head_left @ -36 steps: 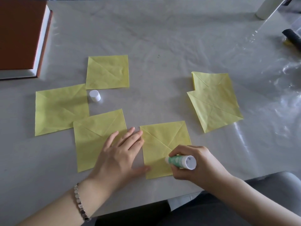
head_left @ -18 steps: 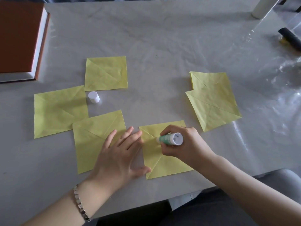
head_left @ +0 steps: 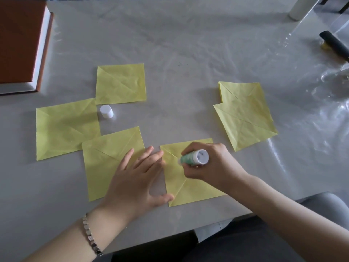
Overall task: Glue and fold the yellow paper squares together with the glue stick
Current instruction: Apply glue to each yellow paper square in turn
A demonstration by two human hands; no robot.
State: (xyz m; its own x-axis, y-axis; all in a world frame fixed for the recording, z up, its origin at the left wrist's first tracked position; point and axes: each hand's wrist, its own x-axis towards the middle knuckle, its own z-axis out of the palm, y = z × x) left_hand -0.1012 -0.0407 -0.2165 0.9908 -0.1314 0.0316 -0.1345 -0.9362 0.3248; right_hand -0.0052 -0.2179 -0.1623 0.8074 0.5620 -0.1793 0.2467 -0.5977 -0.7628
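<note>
**Glue stick shifted up the creased square**

Since a second ago the right hand (head_left: 213, 165) has carried the green-and-white plastic glue stick (head_left: 194, 157) from the near edge of the creased yellow paper square (head_left: 190, 190) to its far left part. Its fingers curl round the tube, tip down on the sheet. Just beside it the left hand (head_left: 139, 178) lies flat and spread, forefinger and thumb pinning that square's left edge, palm over a neighbouring wrinkled yellow square (head_left: 105, 157). Beyond the left hand, the round white cap (head_left: 106, 111) stands on the crinkled grey counter (head_left: 188, 44).
</note>
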